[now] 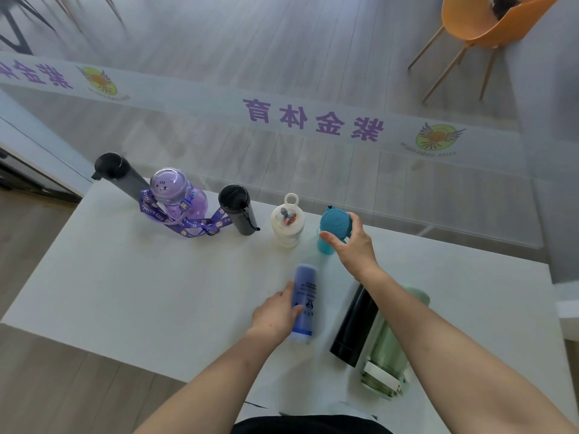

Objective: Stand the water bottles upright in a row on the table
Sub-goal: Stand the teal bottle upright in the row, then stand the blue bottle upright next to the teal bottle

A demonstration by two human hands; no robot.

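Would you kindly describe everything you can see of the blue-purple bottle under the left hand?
The blue-purple bottle is a slim, smooth cylinder, matte or frosted in look, with small dark print along its side and a brighter blue band near the end closest to the person. It lies on its side on the white table, its length running away from the person, in front of the upright row and left of the lying black flask. The left hand rests on it, thumb over the top. It looks slightly blurred.

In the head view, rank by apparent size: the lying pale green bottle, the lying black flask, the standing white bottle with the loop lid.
1. Pale green bottle, though nearest the camera.
2. Black flask, similar length but slimmer.
3. White loop-lidded bottle, clearly smallest, though farther away.
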